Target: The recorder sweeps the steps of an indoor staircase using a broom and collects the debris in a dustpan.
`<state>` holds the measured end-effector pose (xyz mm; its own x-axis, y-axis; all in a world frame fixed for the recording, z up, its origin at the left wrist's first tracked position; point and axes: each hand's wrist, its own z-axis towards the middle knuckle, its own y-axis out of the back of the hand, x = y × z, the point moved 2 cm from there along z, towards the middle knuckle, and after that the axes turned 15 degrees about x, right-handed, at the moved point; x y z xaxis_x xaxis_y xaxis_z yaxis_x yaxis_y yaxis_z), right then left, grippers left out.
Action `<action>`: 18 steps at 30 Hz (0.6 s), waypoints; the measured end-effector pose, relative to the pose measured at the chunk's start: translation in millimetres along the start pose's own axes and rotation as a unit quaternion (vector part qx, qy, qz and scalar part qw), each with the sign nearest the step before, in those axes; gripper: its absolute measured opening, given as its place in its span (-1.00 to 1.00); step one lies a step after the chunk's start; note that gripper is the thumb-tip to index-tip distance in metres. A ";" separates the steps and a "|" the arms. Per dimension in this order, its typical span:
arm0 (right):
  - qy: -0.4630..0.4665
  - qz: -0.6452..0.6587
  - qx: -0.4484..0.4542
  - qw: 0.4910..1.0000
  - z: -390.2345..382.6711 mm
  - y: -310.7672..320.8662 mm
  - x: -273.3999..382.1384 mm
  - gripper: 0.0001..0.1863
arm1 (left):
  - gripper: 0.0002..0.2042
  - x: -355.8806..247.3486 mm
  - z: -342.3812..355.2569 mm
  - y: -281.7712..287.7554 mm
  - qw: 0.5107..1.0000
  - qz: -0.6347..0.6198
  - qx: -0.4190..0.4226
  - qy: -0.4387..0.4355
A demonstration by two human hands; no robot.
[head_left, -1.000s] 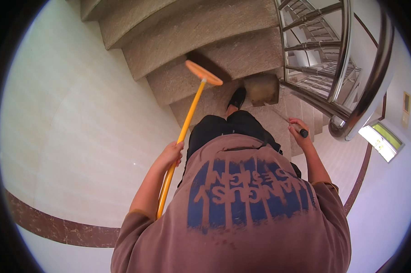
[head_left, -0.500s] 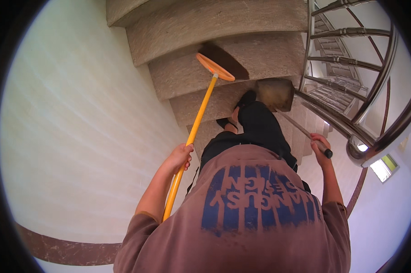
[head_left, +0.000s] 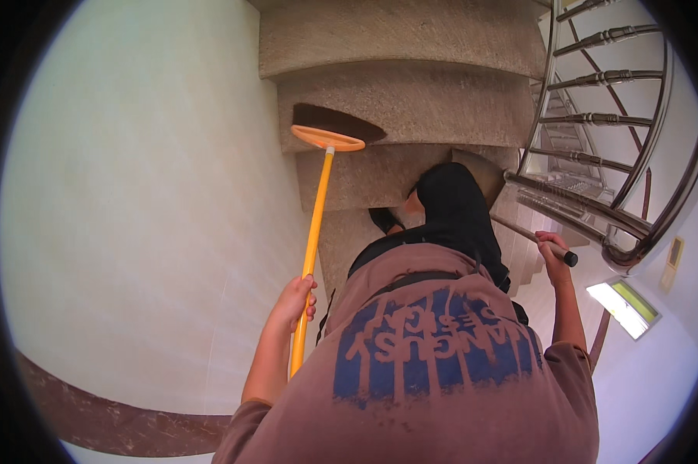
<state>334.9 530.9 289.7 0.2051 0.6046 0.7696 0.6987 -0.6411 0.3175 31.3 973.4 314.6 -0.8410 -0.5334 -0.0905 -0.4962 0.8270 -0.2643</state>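
My left hand (head_left: 297, 301) is closed round the yellow handle of a broom (head_left: 315, 224). Its orange head with dark bristles (head_left: 333, 121) rests on a stair step (head_left: 442, 100), at the end by the wall. On the right, my right hand (head_left: 553, 251) grips the thin handle of a dustpan (head_left: 517, 228), near its black end. The dustpan's dull, flat pan (head_left: 479, 172) lies on a lower step beside the railing, partly hidden behind my raised knee. My feet in dark shoes (head_left: 386, 220) stand on the steps, one mostly covered by my leg.
A pale curved wall (head_left: 148, 209) borders the stairs on the left, with a brown marbled band (head_left: 125, 425) low on it. Along the right runs a metal railing (head_left: 596, 120) with a thick handrail. A bright window (head_left: 624, 308) shows below the railing.
The broom head has shifted left along the step toward the wall, and its handle is more upright. My view has turned, and my leg now covers more of the dustpan.
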 end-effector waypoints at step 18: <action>-0.010 0.052 0.010 0.999 4.5 6.4 -20.8 -0.88 | -0.74 40.5 44.9 20.1 0.993 -0.085 0.053 -0.060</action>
<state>338.3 516.3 273.2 0.2907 0.5438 0.7873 0.6857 -0.6923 0.2249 -3.0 960.4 262.4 -0.7120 -0.6864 -0.1480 -0.5981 0.7032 -0.3843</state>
